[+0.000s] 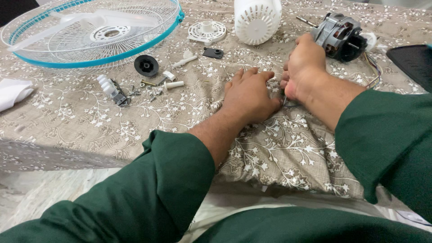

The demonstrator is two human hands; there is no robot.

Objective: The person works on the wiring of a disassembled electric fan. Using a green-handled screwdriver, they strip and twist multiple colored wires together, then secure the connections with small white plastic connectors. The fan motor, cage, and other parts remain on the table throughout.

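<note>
Centrally, on the tabletop with its beige floral cloth, both hands meet over a small metal part. The left hand lies palm down, fingers together and flat on the cloth. The right hand is curled closed, knuckles up, its fingertips pinched on what appears to be a thin metal pin; the piece is mostly hidden, so its kind is uncertain. The visible end of the pin stands roughly upright, long axis pointing down at the cloth, just below the right hand and touching or nearly touching the left hand's index side.

Just beyond the right hand rests the fan motor, its shaft pointing up-left along the tabletop. Farther back stands a white slotted motor cover. At far left lies the fan guard with its blue rim; near it sit a black knob and loose screws.
</note>
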